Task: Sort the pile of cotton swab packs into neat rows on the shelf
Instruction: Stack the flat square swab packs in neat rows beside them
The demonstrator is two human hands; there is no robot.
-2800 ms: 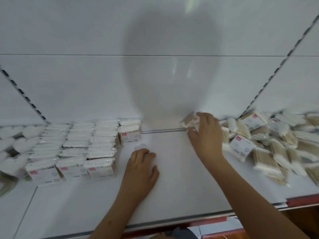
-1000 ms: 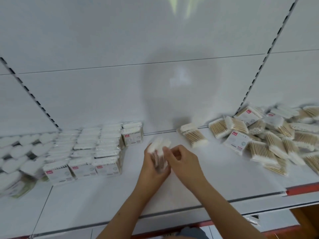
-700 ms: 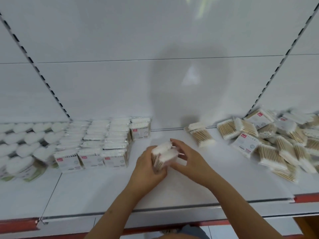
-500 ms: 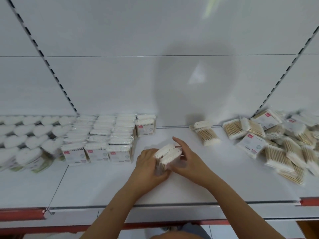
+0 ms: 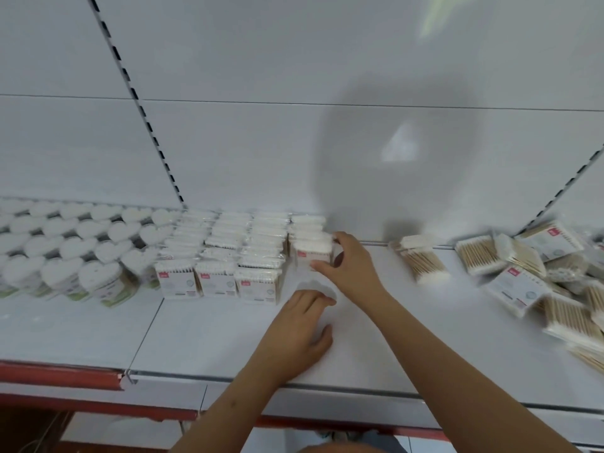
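Pack [image 5: 313, 253] leaving the left hand [image 5: 299, 335] — now resting flat, fingers relaxed (empty) — right hand [image 5: 348, 271] is pinching it upright, fingers wrapping its right edge beside the rows [image 5: 222, 256].

Matt white shelving, glossy clear wrap, pale wood sticks

The shelf [image 5: 228, 338] and its back panel [image 5: 261, 152] looked like smooth, matt, white-painted sheet metal, with a shinier red strip [image 5: 58, 376] on the front edge. The standing swab packs [image 5: 225, 253] wore thin, clear, glossy plastic over fluffy white cotton tips, with matt paper-like labels. In the loose pile [image 5: 529, 276] the sticks showed as pale bare wood. The heart-shaped packs [image 5: 75, 246] looked glossy-wrapped and cottony white.
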